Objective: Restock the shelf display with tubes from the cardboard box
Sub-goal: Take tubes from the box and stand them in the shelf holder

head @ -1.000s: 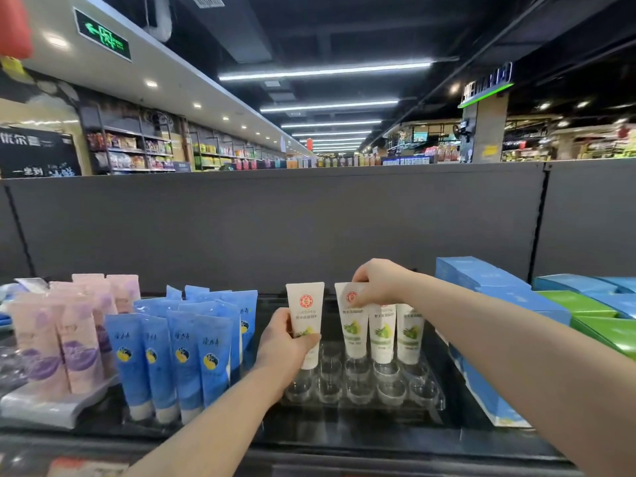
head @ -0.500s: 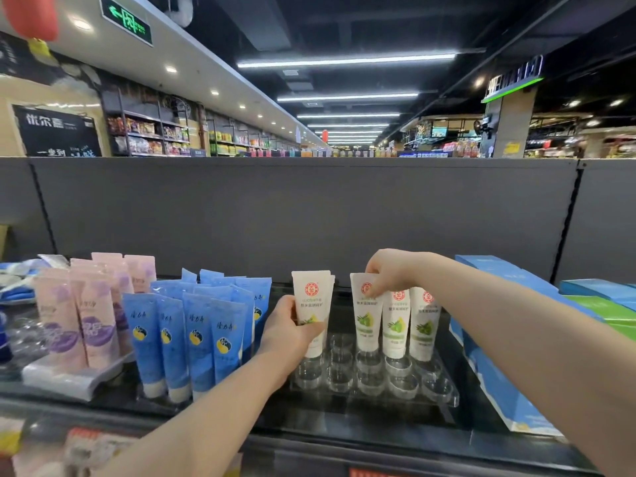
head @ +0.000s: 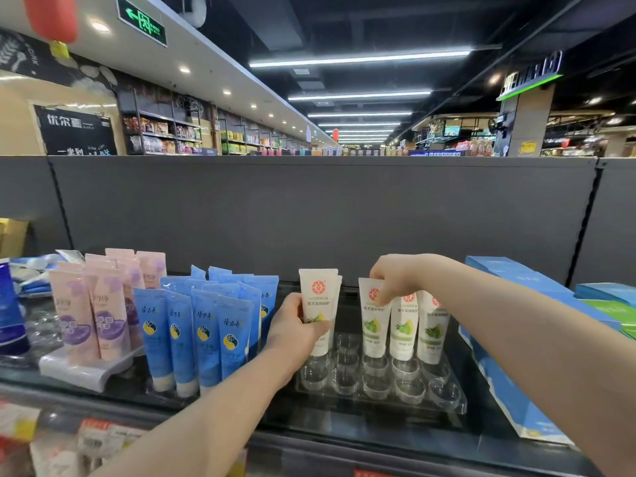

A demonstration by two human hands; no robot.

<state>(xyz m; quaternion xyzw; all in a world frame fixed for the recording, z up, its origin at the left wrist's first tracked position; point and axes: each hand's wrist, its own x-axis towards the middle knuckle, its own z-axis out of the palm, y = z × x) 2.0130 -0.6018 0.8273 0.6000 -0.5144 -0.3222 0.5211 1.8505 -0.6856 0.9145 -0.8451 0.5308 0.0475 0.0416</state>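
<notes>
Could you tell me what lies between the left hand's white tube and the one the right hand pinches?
Head view: only empty cups of the clear plastic tray separate the left hand's held white tube from the right hand's pinched white tube.

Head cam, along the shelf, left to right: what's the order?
Pink tubes → blue tubes → left hand gripping a white tube → right hand pinching one of three racked tubes → blue boxes → green box.
</notes>
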